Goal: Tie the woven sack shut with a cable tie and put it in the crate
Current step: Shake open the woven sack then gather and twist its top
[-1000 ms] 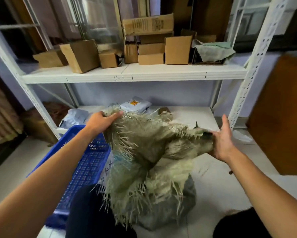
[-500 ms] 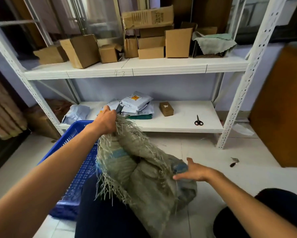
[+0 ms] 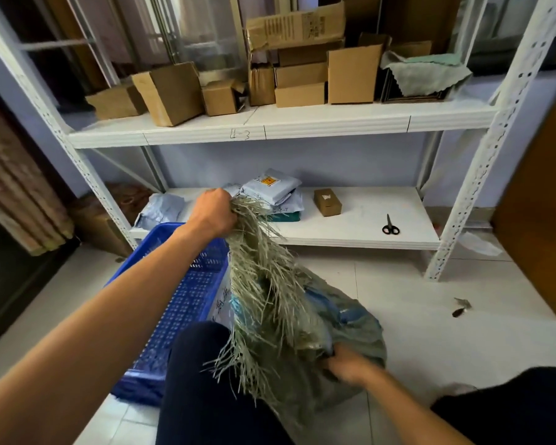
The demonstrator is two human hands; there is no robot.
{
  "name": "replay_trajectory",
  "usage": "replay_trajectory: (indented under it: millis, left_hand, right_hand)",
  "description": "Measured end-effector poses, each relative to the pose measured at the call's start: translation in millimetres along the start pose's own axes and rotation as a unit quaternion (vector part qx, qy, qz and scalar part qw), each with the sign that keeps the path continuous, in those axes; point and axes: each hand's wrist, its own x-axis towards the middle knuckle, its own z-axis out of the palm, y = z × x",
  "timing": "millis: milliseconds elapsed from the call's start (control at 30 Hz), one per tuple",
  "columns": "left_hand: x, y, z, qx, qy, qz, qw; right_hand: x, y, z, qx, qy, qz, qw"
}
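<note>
A grey-green woven sack [image 3: 344, 319] with a long frayed fringe sits on the white floor between my knees. My left hand [image 3: 213, 212] is fisted around the sack's gathered top edge and holds it up above the crate's right rim. My right hand [image 3: 347, 364], blurred, presses low against the sack's body; its fingers are partly hidden in the fabric. The blue perforated plastic crate [image 3: 186, 300] stands on the floor just left of the sack. No cable tie is visible.
A white metal shelf rack [image 3: 360, 220] faces me; its lower board holds grey mailer bags [image 3: 270, 187], a small cardboard box [image 3: 327, 202] and black scissors [image 3: 390, 226]. Cardboard boxes [image 3: 302, 75] fill the upper board. A brown panel [image 3: 540, 203] stands at right. Small scraps [image 3: 460, 306] lie on the floor.
My left hand bunched the sack's mouth into a fist and stayed high. My right hand let go of the far edge and dropped down to the sack's lower body.
</note>
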Motion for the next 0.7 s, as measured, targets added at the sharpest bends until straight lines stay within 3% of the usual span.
replay_trajectory:
  millis: [133,233,333,433,500,700]
  left_hand:
    - [2,-18,0,0.09,-0.006,0.032,0.995]
    - [5,-25,-2,0.159,-0.048,0.03,0.986]
    - [8,-24,-1,0.17,-0.07,0.061,0.981]
    - [8,-15,0,0.158,-0.083,0.112,0.978]
    - [12,-16,-4,0.146,-0.073,0.108,0.981]
    - [40,-34,-29,0.034,-0.048,-0.044,0.997]
  right_hand:
    - [7,15,-56,0.054,0.157,0.036,0.985]
    - [-5,20,-140,0.169,0.303,0.058,0.936]
    - [-25,9,-232,0.182,0.426,0.047,0.885]
    - [-54,-11,-312,0.127,0.446,0.023,0.885]
    - [-78,-23,-350,0.022,0.438,0.022,0.899]
    - [-128,-37,-411,-0.177,0.453,0.035,0.873]
